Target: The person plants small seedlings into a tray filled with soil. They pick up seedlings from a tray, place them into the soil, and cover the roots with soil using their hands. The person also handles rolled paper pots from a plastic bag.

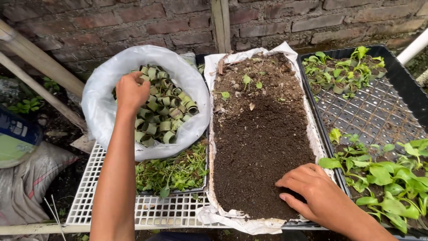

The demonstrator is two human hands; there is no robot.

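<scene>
Reaching left hand (132, 91) into leaf rings (162, 111), right hand (307, 187) touching soil (258, 143)

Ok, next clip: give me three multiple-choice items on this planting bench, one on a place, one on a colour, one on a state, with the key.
1. Where is the left hand?
A. In the white plastic bag of rolled leaf rings
B. On the black tray's bare grid
C. On the brick wall

2. What colour is the black seedling tray on the right?
A. White
B. Black
C. Red

3. How does the right hand lie?
A. Raised, holding a seedling
B. Closed around a trowel
C. Resting on the dark soil, fingers spread, nothing visibly held

Key: 1 A, the hand reaches among the green rings inside the bag. 2 B, its grid and rim are black. 3 C, the palm faces down at the near end of the soil bed, with no tool seen.
</scene>
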